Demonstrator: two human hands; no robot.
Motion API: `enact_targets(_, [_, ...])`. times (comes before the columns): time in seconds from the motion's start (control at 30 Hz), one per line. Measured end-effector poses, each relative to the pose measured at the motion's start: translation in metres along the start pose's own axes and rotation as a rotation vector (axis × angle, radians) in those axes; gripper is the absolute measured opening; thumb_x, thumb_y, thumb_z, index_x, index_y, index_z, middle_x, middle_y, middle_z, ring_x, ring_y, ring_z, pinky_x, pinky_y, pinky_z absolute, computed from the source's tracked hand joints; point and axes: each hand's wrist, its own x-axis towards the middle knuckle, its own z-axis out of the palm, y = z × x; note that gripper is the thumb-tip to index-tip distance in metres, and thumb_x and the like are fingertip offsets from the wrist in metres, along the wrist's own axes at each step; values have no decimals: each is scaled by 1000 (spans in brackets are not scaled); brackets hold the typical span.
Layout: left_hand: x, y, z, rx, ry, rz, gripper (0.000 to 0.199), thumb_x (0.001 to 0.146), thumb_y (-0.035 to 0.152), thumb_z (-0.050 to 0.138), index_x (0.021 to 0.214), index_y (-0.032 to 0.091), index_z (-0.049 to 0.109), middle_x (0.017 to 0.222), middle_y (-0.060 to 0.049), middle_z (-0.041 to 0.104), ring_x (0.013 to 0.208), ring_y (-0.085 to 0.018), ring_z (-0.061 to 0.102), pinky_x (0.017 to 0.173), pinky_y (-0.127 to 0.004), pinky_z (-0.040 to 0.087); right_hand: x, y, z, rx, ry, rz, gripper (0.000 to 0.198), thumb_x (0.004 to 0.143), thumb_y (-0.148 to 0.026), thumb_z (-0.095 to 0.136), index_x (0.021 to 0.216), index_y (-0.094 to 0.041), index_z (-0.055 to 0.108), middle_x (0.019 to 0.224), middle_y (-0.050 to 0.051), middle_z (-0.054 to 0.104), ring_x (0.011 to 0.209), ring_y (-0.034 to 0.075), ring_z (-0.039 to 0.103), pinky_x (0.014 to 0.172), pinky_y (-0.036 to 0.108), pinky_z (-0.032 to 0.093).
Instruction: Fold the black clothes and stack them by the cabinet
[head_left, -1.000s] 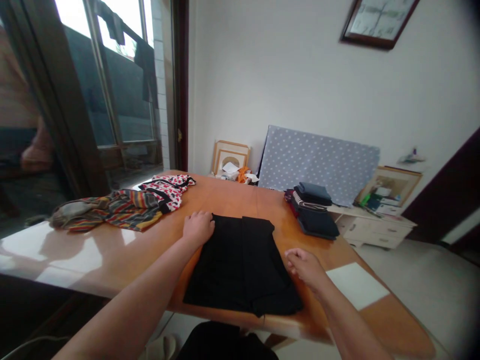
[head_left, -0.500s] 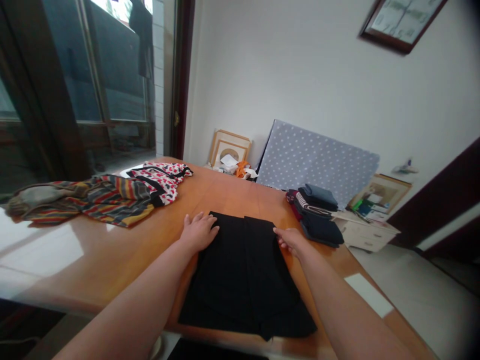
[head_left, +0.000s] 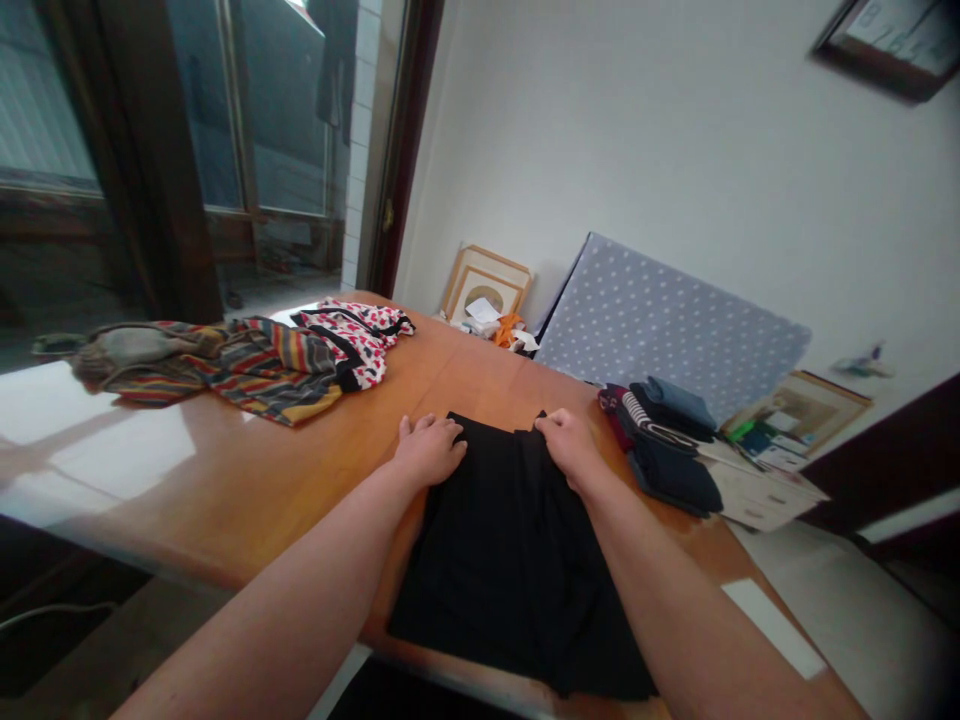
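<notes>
A black skirt (head_left: 487, 550) lies spread on the wooden table in front of me, its narrow end away from me and its wide end at the near edge. My left hand (head_left: 433, 450) rests flat on its far left corner, fingers apart. At the far right corner, my right hand (head_left: 568, 445) pinches the fabric and lifts it a little. Loose folds run down the skirt's right half from that pinch.
Left on the table (head_left: 300, 500) lie a striped garment (head_left: 262, 365) and a red-and-white patterned one (head_left: 364, 335). A stack of folded clothes (head_left: 667, 440) stands at the right, with a white strip (head_left: 774, 625) nearer me. Behind is a dotted grey cloth-covered panel (head_left: 667, 310).
My right hand has drawn the skirt's far right corner inward and up, bunching the fabric. My left hand stays on the far left corner. The view has turned somewhat left.
</notes>
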Motion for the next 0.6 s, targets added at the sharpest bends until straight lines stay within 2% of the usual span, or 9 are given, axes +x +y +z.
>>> enact_targets(0.1, [-2, 0, 0, 6, 6, 4, 39, 92, 46, 44, 125, 32, 62, 142, -8, 55, 138, -38, 35, 110, -71, 11, -11, -28, 24, 227, -267, 30, 22, 80, -40, 60, 83, -19, 63, 77, 1, 67, 70, 14, 63, 58, 20, 47])
enact_targets(0.17, [-2, 0, 0, 9, 13, 19, 39, 92, 44, 44, 125, 33, 62, 140, -8, 56, 137, -38, 37, 109, -72, 12, -17, -39, 28, 365, -380, 68, 22, 83, -39, 59, 90, -19, 63, 86, 3, 68, 72, 14, 66, 59, 20, 50])
enact_targets(0.27, [-3, -2, 1, 2, 12, 30, 39, 93, 44, 43, 126, 32, 61, 139, -8, 57, 137, -39, 37, 109, -72, 12, -20, -38, 16, 351, -308, 101, 22, 85, -37, 58, 91, -17, 64, 91, 6, 70, 72, 14, 68, 57, 21, 50])
enact_targets(0.37, [-3, -1, 0, -15, 32, 25, 39, 93, 45, 44, 125, 31, 61, 140, -8, 56, 137, -38, 36, 110, -71, 11, -22, -13, -10, 217, -227, 129, 22, 84, -36, 57, 88, -16, 65, 88, 8, 71, 69, 14, 66, 55, 20, 48])
enact_targets(0.43, [-4, 2, -1, -27, 91, 45, 38, 93, 42, 45, 126, 30, 60, 138, -7, 57, 136, -36, 38, 112, -68, 13, -27, 12, -27, 137, -215, 131, 24, 82, -37, 58, 91, -16, 66, 86, 7, 71, 70, 15, 66, 55, 20, 46])
enact_targets(0.5, [-4, 6, -4, -53, 154, 88, 37, 92, 38, 46, 126, 30, 60, 132, -7, 60, 130, -33, 44, 112, -60, 21, -36, 39, -41, 37, -199, 118, 26, 81, -38, 59, 90, -16, 68, 80, 5, 70, 70, 17, 65, 56, 22, 44])
enact_targets(0.6, [-5, 12, -8, -118, 190, 172, 32, 90, 30, 47, 118, 28, 63, 121, -8, 63, 118, -28, 51, 104, -45, 36, -57, 74, -57, -122, -231, 34, 24, 79, -36, 58, 87, -17, 70, 78, 4, 70, 74, 19, 65, 66, 27, 46])
